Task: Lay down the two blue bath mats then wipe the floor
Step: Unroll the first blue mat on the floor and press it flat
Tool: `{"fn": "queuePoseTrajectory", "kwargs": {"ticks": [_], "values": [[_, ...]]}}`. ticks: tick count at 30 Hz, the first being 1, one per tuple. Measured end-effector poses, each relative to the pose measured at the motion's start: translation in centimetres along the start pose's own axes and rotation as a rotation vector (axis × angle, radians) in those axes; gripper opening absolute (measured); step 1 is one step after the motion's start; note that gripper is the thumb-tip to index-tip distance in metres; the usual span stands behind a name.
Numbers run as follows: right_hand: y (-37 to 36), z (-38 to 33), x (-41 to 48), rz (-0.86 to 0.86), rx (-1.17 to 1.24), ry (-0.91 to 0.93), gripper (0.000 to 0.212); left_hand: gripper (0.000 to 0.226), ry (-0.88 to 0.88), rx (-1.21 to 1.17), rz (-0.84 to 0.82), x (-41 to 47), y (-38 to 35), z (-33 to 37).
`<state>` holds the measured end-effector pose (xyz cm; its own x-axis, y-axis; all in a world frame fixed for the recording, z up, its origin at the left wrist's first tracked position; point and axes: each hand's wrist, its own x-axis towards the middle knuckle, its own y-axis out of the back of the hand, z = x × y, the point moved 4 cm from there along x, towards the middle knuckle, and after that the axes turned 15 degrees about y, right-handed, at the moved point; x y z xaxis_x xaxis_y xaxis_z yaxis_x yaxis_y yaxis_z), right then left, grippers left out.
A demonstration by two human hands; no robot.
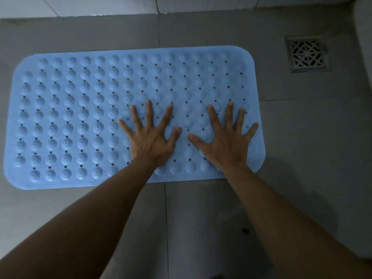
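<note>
One blue bath mat (76, 117) lies flat on the grey tiled floor (302, 158), its long side running left to right. It has rows of round bumps and small holes. My left hand (153, 137) rests palm down on the mat's middle near its front edge, fingers spread. My right hand (225, 139) lies palm down on the mat's right part, fingers spread as well. Neither hand holds anything. Only this one mat is in view.
A square metal floor drain (307, 54) sits in the floor beyond the mat's right end. A light tiled wall (100, 5) runs along the far edge. A pale rounded fixture (364, 47) stands at the far right. A small dark speck (245, 230) lies on the near floor.
</note>
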<state>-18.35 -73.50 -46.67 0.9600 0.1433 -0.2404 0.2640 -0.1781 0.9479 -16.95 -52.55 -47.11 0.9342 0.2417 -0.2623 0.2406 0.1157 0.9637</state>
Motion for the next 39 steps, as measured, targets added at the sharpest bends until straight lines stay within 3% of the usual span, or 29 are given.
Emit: {"fn": "queuePoseTrajectory", "kwargs": {"ticks": [10, 19, 24, 27, 31, 39], "values": [[0.2, 0.0, 0.1, -0.017, 0.007, -0.009, 0.11, 0.067, -0.01, 0.005, 0.007, 0.2, 0.2, 0.1], [-0.1, 0.4, -0.4, 0.077, 0.032, -0.002, 0.089, 0.065, -0.005, 0.003, 0.002, 0.0, 0.0, -0.1], [-0.6, 0.6, -0.1, 0.049, 0.024, 0.015, 0.086, 0.07, -0.034, 0.012, -0.025, 0.2, 0.1, -0.4], [0.2, 0.4, -0.6, 0.078, 0.114, 0.031, 0.081, 0.075, -0.04, -0.09, -0.08, 0.1, 0.5, -0.6], [1.9, -2.5, -1.2, 0.137, 0.149, 0.092, 0.075, 0.073, -0.092, -0.315, -0.071, -0.5, 2.2, -2.8], [7.8, -12.7, -0.7, 0.113, 0.243, 0.215, 0.071, 0.071, -0.11, -0.327, 0.092, -0.2, 9.6, -12.9]]}}
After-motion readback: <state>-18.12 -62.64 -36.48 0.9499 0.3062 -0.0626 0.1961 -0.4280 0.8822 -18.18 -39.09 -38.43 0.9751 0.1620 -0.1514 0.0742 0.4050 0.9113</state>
